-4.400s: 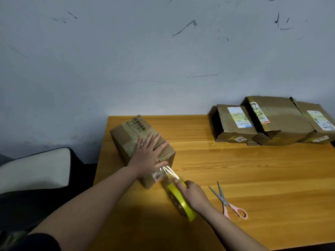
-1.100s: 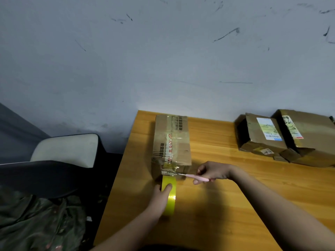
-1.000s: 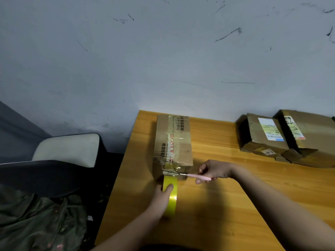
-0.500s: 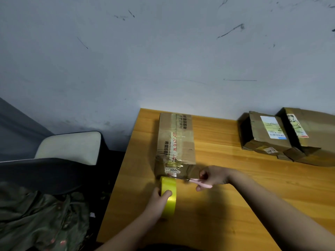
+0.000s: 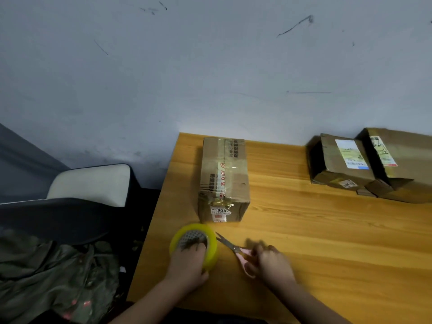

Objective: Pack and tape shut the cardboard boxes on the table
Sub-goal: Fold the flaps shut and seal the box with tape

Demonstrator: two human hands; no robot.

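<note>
Head view: left hand [image 5: 187,265] gripping tape roll [image 5: 194,244], right hand [image 5: 271,265] holding scissors [image 5: 230,247] beside taped box [image 5: 223,181]; next, probably another box [image 5: 343,162].

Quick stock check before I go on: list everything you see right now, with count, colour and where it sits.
taped box: one, brown cardboard, upright near the table's left edge, tape along its top
other boxes: at least two in view, brown with white labels, far right by the wall, cut off by the frame edge
tape roll: one, yellow, on the table in front of the taped box
scissors: one pair, pink handles, right of the tape roll
table: one, orange wood
chair: one, dark with a pale cushion, left of the table
cloth: one heap, dark green, lower left
left hand: grips the tape roll
right hand: blurred, holds the scissors' handles
</note>
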